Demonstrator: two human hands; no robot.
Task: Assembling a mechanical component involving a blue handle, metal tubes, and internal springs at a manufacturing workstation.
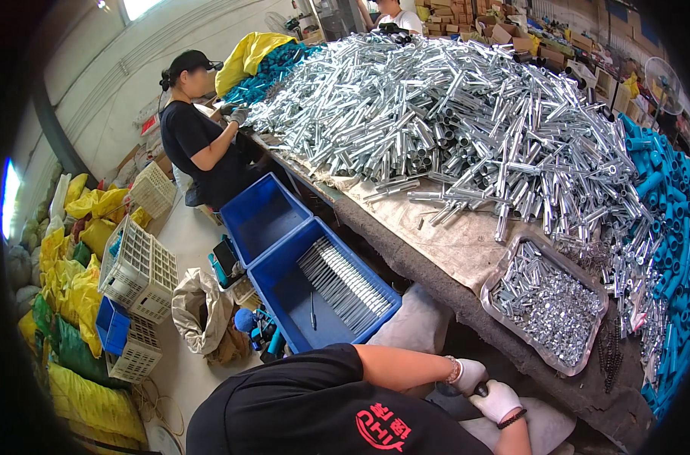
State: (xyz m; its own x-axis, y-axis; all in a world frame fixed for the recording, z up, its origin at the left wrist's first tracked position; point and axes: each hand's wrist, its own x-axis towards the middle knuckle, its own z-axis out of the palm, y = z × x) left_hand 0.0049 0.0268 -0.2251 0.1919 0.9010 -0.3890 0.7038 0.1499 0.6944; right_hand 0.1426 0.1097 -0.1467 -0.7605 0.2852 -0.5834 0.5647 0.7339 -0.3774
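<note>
Both of my hands wear white gloves and are close together at the lower right, below the table edge. My left hand (pixel 470 375) has its fingers curled round something dark that I cannot make out. My right hand (pixel 497 401), with a dark band at the wrist, is closed on a small black end of something; its other parts are hidden by the gloves. Left of my hands, a blue bin (pixel 284 303) holds a row of slim metal rods with sleeves (pixel 346 282). One single rod (pixel 313 312) lies apart on the bin floor.
A cloth-covered table (pixel 451 258) bears a huge heap of metal tubes (pixel 436 114), a tray of small metal parts (pixel 546 303) and teal tubes (pixel 671 243). A second blue bin (pixel 265 216) adjoins the first. Crates (pixel 139 269) and a sack (pixel 197 311) stand left; a co-worker (pixel 197 144) is beyond.
</note>
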